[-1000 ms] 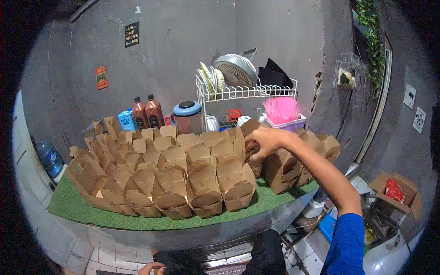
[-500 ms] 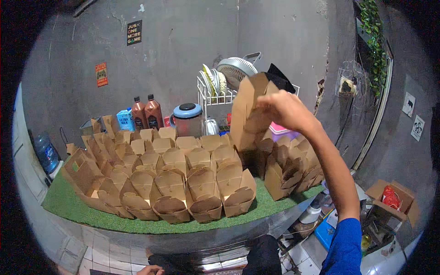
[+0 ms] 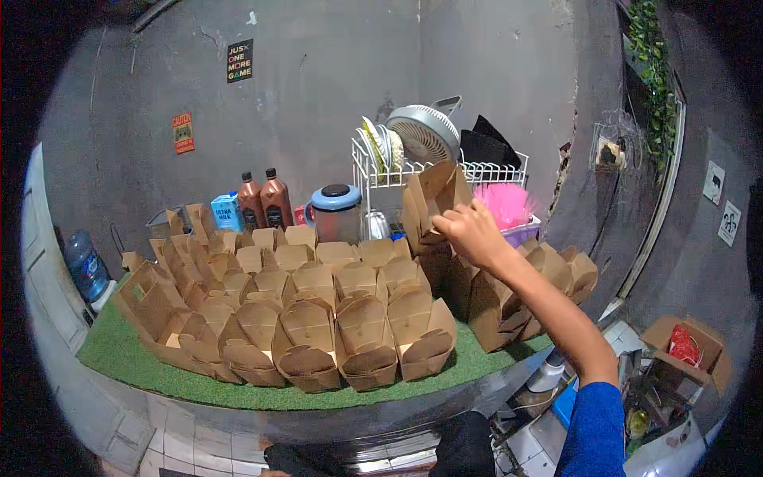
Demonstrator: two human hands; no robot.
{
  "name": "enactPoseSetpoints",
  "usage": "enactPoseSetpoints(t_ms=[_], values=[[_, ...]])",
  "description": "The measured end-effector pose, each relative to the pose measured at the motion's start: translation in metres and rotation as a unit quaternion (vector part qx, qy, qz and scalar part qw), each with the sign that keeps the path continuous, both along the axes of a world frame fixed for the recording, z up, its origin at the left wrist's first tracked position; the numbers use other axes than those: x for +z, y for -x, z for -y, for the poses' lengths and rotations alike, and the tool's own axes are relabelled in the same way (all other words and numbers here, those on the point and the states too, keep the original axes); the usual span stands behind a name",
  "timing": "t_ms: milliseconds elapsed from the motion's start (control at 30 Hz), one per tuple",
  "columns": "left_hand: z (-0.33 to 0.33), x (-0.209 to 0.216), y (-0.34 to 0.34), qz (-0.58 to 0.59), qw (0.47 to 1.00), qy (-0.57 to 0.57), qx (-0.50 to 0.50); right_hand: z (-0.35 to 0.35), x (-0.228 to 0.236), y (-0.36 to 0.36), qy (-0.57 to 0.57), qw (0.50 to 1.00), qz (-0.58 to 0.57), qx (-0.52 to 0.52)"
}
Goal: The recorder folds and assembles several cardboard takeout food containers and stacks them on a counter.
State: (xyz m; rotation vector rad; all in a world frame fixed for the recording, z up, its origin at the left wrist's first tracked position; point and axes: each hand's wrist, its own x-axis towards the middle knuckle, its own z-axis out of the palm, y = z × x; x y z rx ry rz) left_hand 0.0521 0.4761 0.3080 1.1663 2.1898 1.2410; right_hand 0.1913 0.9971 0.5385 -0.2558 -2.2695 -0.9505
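Brown cardboard box (image 3: pixel 423 208) is pinched by the right hand's (image 3: pixel 477 232) fingers (image 3: pixel 449 226), just in front of the white dish rack (image 3: pixel 499 173); left hand's (image 3: pixel 274 474) mostly cropped, so its grip can't be told.

Right hand (image 3: pixel 475 234) raised forward, fingers (image 3: pixel 451 223) pinched; left hand (image 3: pixel 275 473) low, barely visible

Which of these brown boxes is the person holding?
The brown box in the right hand, just left of the pink bristly thing; its top stands highest in the picture, and no hand holds the others.
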Motion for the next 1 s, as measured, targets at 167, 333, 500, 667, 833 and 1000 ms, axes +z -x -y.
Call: enactPoseSetpoints(t_ms=[167,333,500,667,833,1000], values=[[-0.002,-0.005,-0.001,0.035,0.999,0.021,0.002,-0.006,0.007,-0.006,0.111,0.993,0.041,-0.01],[-0.011,-0.008,-0.002,0.007,1.0,-0.011,-0.028,-0.017,0.025,0.003,0.176,0.984,0.037,-0.001],[-0.01,-0.007,-0.002,0.014,1.0,0.003,-0.026,-0.035,0.027,0.021,0.291,0.951,0.098,-0.023],[-0.006,-0.007,-0.002,0.018,1.0,0.008,-0.013,-0.046,0.039,0.026,0.29,0.947,0.142,0.015],[-0.005,-0.006,-0.002,0.031,0.999,0.021,-0.002,-0.054,0.047,0.026,0.275,0.948,0.159,0.025],[-0.009,-0.004,-0.005,0.027,1.0,0.006,-0.005,-0.063,0.023,0.041,0.29,0.937,0.195,0.012]])
